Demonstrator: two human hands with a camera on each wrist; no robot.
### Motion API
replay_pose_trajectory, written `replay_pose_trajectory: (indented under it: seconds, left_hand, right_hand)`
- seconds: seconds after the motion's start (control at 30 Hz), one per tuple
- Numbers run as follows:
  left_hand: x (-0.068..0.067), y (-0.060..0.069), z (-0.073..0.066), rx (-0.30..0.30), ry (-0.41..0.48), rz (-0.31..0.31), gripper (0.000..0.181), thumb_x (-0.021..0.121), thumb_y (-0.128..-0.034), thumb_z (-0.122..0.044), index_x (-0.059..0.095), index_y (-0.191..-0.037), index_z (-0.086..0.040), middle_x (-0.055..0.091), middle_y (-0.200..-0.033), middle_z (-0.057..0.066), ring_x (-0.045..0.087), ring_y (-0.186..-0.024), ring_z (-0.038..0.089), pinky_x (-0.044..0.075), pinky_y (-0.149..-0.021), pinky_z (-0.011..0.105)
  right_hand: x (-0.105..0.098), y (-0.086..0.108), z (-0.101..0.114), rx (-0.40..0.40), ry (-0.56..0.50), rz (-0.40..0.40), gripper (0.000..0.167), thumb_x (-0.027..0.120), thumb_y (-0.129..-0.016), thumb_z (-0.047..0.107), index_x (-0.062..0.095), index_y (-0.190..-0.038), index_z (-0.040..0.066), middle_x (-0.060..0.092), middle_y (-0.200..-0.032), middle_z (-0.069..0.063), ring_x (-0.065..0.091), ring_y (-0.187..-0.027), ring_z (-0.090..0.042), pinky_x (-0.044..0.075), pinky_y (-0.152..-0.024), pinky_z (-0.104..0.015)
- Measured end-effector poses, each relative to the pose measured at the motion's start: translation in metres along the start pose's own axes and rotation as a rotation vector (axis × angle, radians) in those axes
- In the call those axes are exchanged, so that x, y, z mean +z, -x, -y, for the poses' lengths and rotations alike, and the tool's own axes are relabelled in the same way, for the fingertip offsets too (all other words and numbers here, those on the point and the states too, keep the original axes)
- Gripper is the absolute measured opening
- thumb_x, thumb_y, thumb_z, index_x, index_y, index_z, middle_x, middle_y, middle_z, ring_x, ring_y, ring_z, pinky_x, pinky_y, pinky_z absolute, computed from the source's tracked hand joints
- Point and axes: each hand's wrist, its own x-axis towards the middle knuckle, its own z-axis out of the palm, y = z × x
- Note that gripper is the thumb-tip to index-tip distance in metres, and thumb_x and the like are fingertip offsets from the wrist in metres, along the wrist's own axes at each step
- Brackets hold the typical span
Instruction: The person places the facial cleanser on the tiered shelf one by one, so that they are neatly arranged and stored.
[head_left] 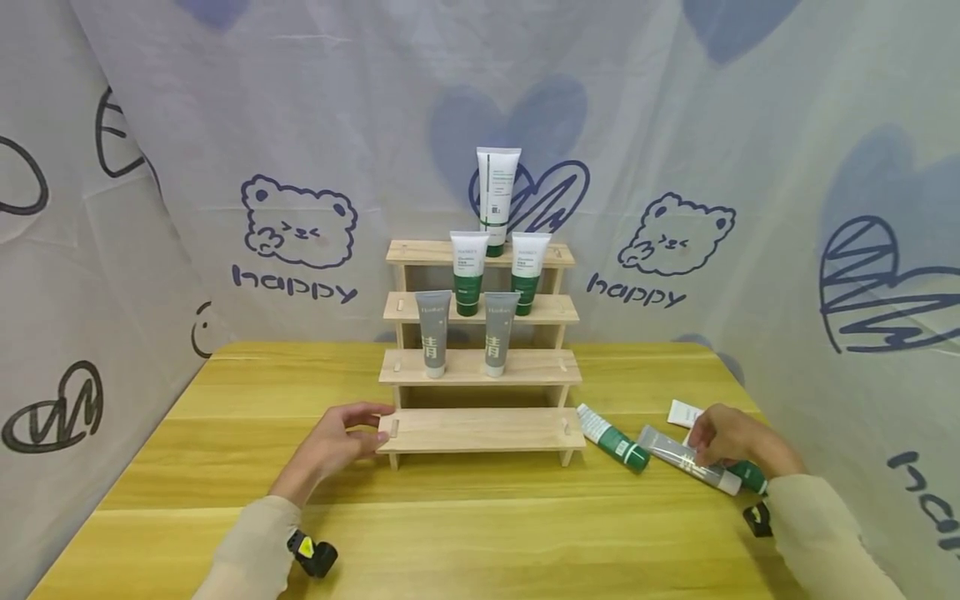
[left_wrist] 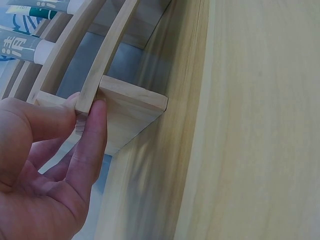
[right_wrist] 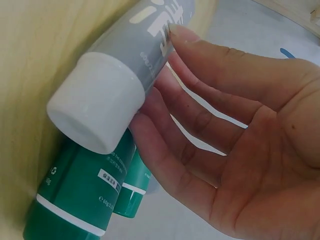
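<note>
A stepped wooden rack (head_left: 480, 429) stands on the table. My left hand (head_left: 337, 437) pinches the left end of its lowest shelf; in the left wrist view the thumb and fingers (left_wrist: 92, 145) grip that shelf end (left_wrist: 102, 65). On the right, my right hand (head_left: 731, 433) holds a grey squeeze tube (head_left: 667, 447) lying by the rack. The right wrist view shows its white cap (right_wrist: 95, 102), with the thumb on one side and fingers on the other. Beneath it lie green-and-white tubes (right_wrist: 75, 185), partly hidden by the hand and grey tube.
Another green-and-white tube (head_left: 615, 439) lies beside the rack's right front leg. On the upper shelves stand a tall white tube (head_left: 497, 187), two white-and-green tubes (head_left: 468, 271) and two grey tubes (head_left: 433, 333). A printed cloth (head_left: 405, 108) hangs behind and beside the wooden table (head_left: 480, 542).
</note>
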Motion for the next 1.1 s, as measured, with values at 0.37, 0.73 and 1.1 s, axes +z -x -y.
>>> replay_pose_trajectory:
  seconds: [0.37, 0.73, 1.1]
  left_hand:
    - [0.0002, -0.0008, 0.0024, -0.002, 0.008, -0.003, 0.043, 0.07, -0.0967, -0.007, 0.063, -0.14, -0.008, 0.059, -0.133, 0.02, 0.07, -0.095, 0.016, 0.064, -0.086, 0.034]
    - [0.0014, 0.0006, 0.0019, 0.001, 0.008, -0.005, 0.046, 0.07, -0.0966, -0.006, 0.061, -0.142, -0.005, 0.058, -0.134, 0.021, 0.069, -0.096, 0.016, 0.064, -0.085, 0.035]
    - [0.0016, 0.0007, -0.0002, -0.005, 0.004, -0.003, 0.045, 0.07, -0.0964, -0.006, 0.062, -0.141, -0.006, 0.058, -0.134, 0.021, 0.069, -0.095, 0.016, 0.064, -0.085, 0.035]
  right_hand:
    - [0.0022, -0.0005, 0.0044, 0.005, 0.032, -0.006, 0.016, 0.082, -0.076, -0.002, 0.07, -0.086, 0.0, 0.059, -0.073, -0.001, 0.055, -0.07, -0.016, 0.05, -0.06, -0.029]
    - [0.0019, -0.0037, 0.0066, 0.049, 0.074, 0.011, 0.016, 0.084, -0.08, 0.003, 0.071, -0.089, 0.002, 0.061, -0.08, -0.003, 0.057, -0.077, -0.018, 0.054, -0.065, -0.03]
    - [0.0019, -0.0011, 0.0078, 0.027, 0.065, 0.017, 0.018, 0.085, -0.078, 0.002, 0.068, -0.083, 0.002, 0.059, -0.076, -0.002, 0.055, -0.071, -0.016, 0.052, -0.063, -0.027]
